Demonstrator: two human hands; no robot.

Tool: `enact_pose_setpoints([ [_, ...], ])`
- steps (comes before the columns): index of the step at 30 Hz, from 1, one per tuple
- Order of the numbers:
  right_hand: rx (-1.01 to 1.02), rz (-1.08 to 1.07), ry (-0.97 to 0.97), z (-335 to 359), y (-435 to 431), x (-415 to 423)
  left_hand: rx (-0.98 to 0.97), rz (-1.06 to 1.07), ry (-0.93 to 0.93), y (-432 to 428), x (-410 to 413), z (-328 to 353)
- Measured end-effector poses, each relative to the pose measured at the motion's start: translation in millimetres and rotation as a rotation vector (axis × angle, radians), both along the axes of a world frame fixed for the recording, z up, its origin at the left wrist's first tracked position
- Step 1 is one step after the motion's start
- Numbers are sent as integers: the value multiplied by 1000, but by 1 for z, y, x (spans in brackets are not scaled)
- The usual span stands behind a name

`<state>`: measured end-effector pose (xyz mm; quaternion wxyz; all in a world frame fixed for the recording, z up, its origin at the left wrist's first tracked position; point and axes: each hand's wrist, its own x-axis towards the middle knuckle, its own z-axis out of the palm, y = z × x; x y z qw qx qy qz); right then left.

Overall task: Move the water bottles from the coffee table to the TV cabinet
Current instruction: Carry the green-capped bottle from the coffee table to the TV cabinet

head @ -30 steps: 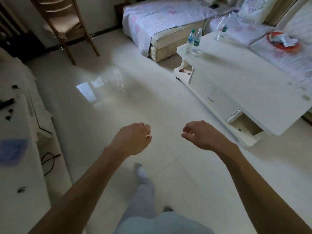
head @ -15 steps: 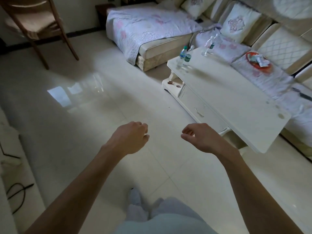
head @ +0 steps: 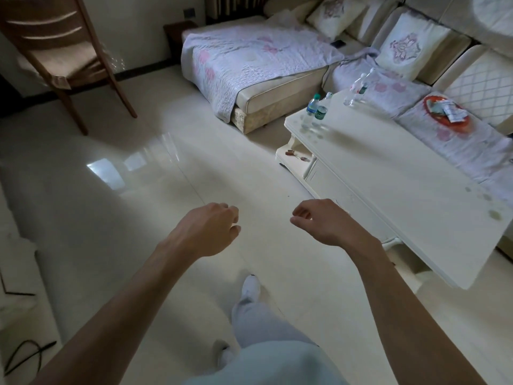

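**A:** Checking grips first. Left hand (head: 211, 229): fingers loosely curled, nothing held, nothing touched. Right hand (head: 324, 223): same, fingers hanging bent, thumb forward, a narrow gap with nothing in it.

**B:** Pose?

**A:** Both forearms reach forward from the bottom edge, backs of the hands up. The hands are side by side but apart, over bare floor (head: 138, 218).

**B:** Bottles?

**A:** Four water bottles (head: 321, 112), all upright on the coffee table (head: 388, 176), well ahead and to the right of the right hand. The near pair (head: 311, 109) has green labels and stands at the table's far corner. The far pair (head: 359, 88) is beyond them, on the sofa-side edge.

**B:** Anything unclear?

**A:** The far pair is clear plastic against the quilt (head: 388, 90), so its outlines blur. Can't tell whether the near pair touch each other. The right hand overlaps the table's front. Far left of the left hand, a white surface (head: 16, 262) is cut off by the frame, can't identify it. There's a red plate (head: 433, 118) on the sofa (head: 277, 101), contents unreadable.
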<state>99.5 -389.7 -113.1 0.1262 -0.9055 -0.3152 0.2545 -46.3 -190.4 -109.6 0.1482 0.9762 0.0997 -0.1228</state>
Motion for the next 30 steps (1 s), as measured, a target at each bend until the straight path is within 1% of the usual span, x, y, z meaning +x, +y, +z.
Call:
enact_pose_setpoints([
  [7, 21, -38, -6, 4, 40, 110, 24, -54, 9, 34, 127, 8],
  [11, 3, -56, -34, 8, 52, 167, 45, -88, -35, 47, 195, 13],
  [19, -39, -146, 19, -4, 78, 238, 9, -185, 25, 74, 294, -9],
  [28, -100, -262, 51, -20, 164, 329, -44, -289, 74, 170, 419, -32],
  [30, -112, -287, 66, -19, 188, 353, -55, -298, 61, 196, 447, -33],
])
